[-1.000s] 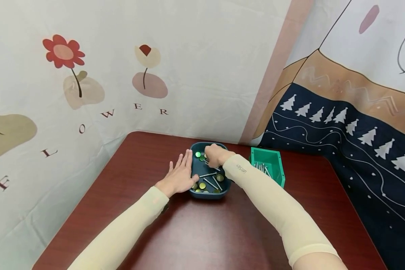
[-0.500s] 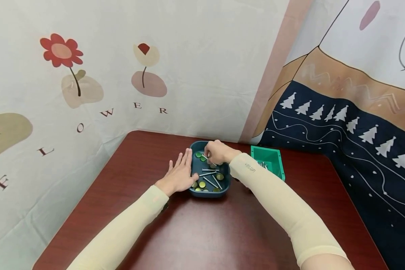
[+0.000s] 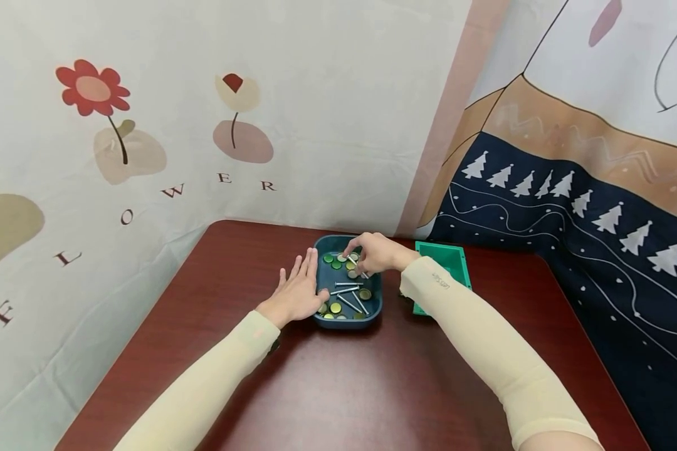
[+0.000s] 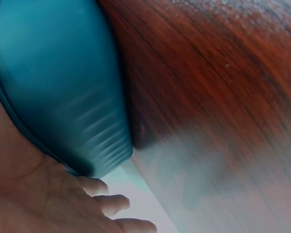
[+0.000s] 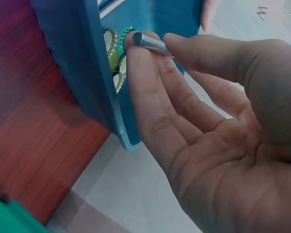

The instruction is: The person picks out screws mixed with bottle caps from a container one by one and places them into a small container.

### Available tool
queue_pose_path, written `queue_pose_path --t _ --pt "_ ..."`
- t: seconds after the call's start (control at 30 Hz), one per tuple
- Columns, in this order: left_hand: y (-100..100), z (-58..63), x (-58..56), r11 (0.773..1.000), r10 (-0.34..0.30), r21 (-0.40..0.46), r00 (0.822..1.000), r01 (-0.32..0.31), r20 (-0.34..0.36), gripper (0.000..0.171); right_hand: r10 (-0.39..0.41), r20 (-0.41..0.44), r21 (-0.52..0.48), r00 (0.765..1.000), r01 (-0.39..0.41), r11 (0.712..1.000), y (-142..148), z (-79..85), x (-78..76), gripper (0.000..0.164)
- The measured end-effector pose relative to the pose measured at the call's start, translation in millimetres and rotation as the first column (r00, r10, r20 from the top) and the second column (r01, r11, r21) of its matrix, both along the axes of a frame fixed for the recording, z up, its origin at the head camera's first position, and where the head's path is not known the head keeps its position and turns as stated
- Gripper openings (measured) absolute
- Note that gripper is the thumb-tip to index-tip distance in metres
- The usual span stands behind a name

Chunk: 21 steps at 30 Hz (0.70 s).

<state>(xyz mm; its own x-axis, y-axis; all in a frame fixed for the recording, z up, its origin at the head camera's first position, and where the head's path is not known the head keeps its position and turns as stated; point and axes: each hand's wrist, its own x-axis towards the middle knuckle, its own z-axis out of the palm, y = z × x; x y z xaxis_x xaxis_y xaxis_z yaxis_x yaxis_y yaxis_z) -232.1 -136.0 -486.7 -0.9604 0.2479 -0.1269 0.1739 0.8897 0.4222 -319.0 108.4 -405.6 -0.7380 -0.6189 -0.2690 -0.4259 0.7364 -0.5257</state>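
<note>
My right hand (image 3: 379,253) pinches a metal bolt (image 5: 154,44) between thumb and fingertips, over the far right part of a dark blue tray (image 3: 346,324). The bolt's threaded end points out of the fingers in the right wrist view. My left hand (image 3: 296,297) lies with straight fingers along the tray's left side, its thumb at the rim. Inside the tray are several loose bolts (image 3: 345,291) and several bottle caps (image 3: 335,308), green, yellow and silvery. In the left wrist view, the left palm (image 4: 34,194) touches the tray's outer wall (image 4: 63,73).
A green box (image 3: 454,258) stands right of the tray, partly hidden behind the right sleeve (image 3: 474,332). Both sit on a dark red wooden table (image 3: 338,388). Printed cloth (image 3: 338,125) hangs behind the table's far edge.
My right hand has drawn back to the right and up from among the caps, with a bolt now visible in its fingers. The left hand stays at the tray's side.
</note>
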Motion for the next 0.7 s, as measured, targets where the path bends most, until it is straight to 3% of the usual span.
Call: queue_pose_path --t 0.2,0.7 --pt "1 0.2 0.9 1.000 -0.003 0.013 1.000 0.003 -0.007 0.104 -0.038 0.054 -0.039 0.998 0.041 0.998 15 1.0 0.3 0.046" --pt "-2 -1.9 1.1 1.000 -0.002 0.024 1.000 0.002 -0.001 0.105 -0.072 0.025 -0.118 0.997 0.075 0.990 53 5.4 6.8 0.038"
